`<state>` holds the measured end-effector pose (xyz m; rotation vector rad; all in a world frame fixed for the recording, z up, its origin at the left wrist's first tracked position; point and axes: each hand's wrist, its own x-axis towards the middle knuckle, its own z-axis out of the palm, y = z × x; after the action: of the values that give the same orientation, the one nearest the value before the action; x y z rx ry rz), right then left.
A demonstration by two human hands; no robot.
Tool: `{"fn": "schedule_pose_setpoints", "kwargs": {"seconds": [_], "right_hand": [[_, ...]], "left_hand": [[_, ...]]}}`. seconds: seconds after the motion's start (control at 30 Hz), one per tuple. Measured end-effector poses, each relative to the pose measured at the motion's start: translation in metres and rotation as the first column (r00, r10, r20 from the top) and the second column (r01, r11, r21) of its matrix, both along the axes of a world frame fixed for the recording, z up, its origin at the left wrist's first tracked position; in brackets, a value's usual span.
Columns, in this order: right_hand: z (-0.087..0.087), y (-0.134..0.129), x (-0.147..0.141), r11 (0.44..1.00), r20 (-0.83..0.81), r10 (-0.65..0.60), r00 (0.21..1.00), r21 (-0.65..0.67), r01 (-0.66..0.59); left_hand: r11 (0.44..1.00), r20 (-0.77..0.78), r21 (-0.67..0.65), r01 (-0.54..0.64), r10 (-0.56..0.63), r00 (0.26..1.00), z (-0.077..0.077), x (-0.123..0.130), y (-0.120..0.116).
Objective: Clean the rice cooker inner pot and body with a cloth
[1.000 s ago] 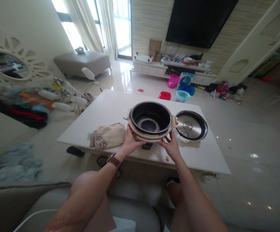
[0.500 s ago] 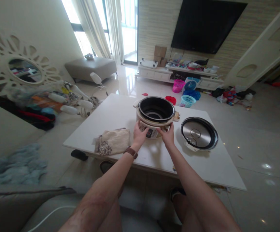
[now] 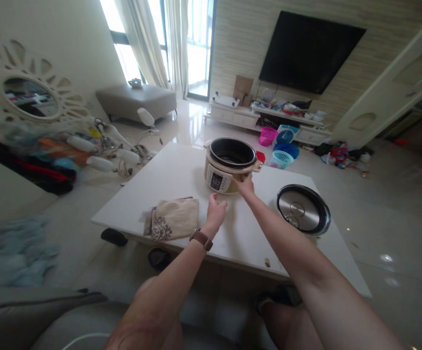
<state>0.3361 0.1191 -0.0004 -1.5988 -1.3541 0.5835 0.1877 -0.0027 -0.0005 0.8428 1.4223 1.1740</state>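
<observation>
An electric pressure cooker point(image 3: 214, 179), beige with a dark control panel, stands lidless on the white table point(image 3: 134, 194). Its black inner pot point(image 3: 233, 153) is visible inside. My right hand point(image 3: 245, 185) grips the cooker's lower right side, thumb toward the front. Just in front of the cooker, my left hand point(image 3: 216, 213) is off it, holding nothing, with its fingers loosely bent and apart. The round lid point(image 3: 304, 209) lies with its metal inner side up to the right. A folded beige cloth point(image 3: 177, 218) lies to the left of my left hand.
A small dark and yellow item point(image 3: 267, 263) lies near the table's front edge. Beyond the table are a pink basket point(image 3: 268, 136), a light blue basket point(image 3: 281, 159) and a TV cabinet point(image 3: 233, 116). A lamp with several white shades point(image 3: 101, 164) is on the left.
My left hand has let go of the cooker and drawn back toward me. The cooker has turned, its panel now facing more to the left. My right hand stays on it.
</observation>
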Motion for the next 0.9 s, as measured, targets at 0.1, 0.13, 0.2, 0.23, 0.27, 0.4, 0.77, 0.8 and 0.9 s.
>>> {"fn": "schedule_pose_setpoints", "kwargs": {"seconds": [0.1,0.13,0.2,0.23,0.27,0.4,0.77,0.8,0.9], "right_hand": [[0.030,0.001,0.020,0.989,0.283,-0.143,0.948,0.072,0.128],[0.041,0.001,0.025,0.984,0.384,-0.147,0.912,0.149,0.095],[0.064,0.007,0.026,0.973,0.553,-0.075,0.830,0.223,-0.061],[0.073,0.011,0.024,0.968,0.620,-0.003,0.784,0.197,-0.152],[0.082,0.016,0.019,0.964,0.675,0.075,0.734,0.140,-0.227],[0.100,0.037,-0.010,0.951,0.803,0.276,0.527,-0.149,-0.272],[0.105,0.038,-0.030,0.952,0.932,0.204,0.299,-0.118,-0.283],[0.105,0.038,-0.029,0.951,0.942,0.185,0.280,-0.100,-0.291],[0.105,0.041,-0.027,0.948,0.954,0.143,0.264,-0.056,-0.312]], "left_hand": [[1.000,0.048,-0.028,0.000,0.001,0.999,0.002,-0.002,0.003],[1.000,0.065,-0.028,0.002,0.000,0.998,0.003,-0.002,0.003],[1.000,0.095,-0.025,0.006,-0.004,0.995,0.007,-0.002,0.002],[1.000,0.107,-0.024,0.005,-0.003,0.994,0.008,-0.001,0.001],[1.000,0.120,-0.027,0.005,-0.001,0.993,0.010,-0.001,0.000],[0.999,0.169,-0.051,0.012,-0.003,0.986,0.017,0.000,-0.002],[0.991,0.281,-0.113,0.068,-0.034,0.959,0.033,-0.012,-0.002],[0.992,0.287,-0.109,0.067,-0.033,0.957,0.033,-0.013,-0.002],[0.993,0.301,-0.106,0.055,-0.020,0.953,0.034,-0.015,-0.002]]}}
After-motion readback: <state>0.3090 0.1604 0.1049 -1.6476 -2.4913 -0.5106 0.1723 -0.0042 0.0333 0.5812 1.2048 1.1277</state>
